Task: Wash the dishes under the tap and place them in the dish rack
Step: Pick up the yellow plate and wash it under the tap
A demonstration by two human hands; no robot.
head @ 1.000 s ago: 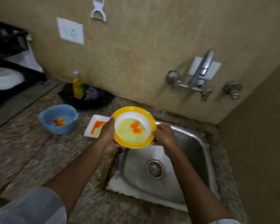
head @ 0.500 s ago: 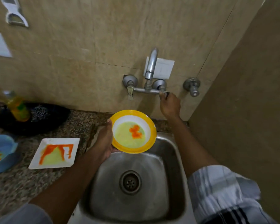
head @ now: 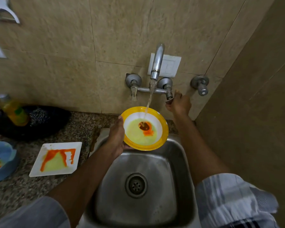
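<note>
A yellow-rimmed white bowl [head: 161, 130], smeared green and orange inside, is held over the back of the steel sink [head: 179, 162]. My left hand [head: 116, 137] grips the bowl by its left rim. Water runs from the wall tap [head: 156, 65] into the middle of the bowl. My right hand [head: 178, 105] is closed on the tap's right lever handle [head: 169, 99]. A square white plate [head: 56, 158] with orange and green smears lies on the counter left of the sink. A blue bowl [head: 2, 160] with the same smears sits at the left edge. The dish rack is out of view.
A yellow soap bottle [head: 15, 111] stands on a dark round tray [head: 44, 120] at the back left of the speckled counter [head: 23, 186]. A second valve [head: 201, 84] sticks out of the wall right of the tap. A tiled side wall closes the right.
Water has started running from the tap into the bowl. My left hand has raised the bowl slightly under the stream. My right hand stays on the right tap handle.
</note>
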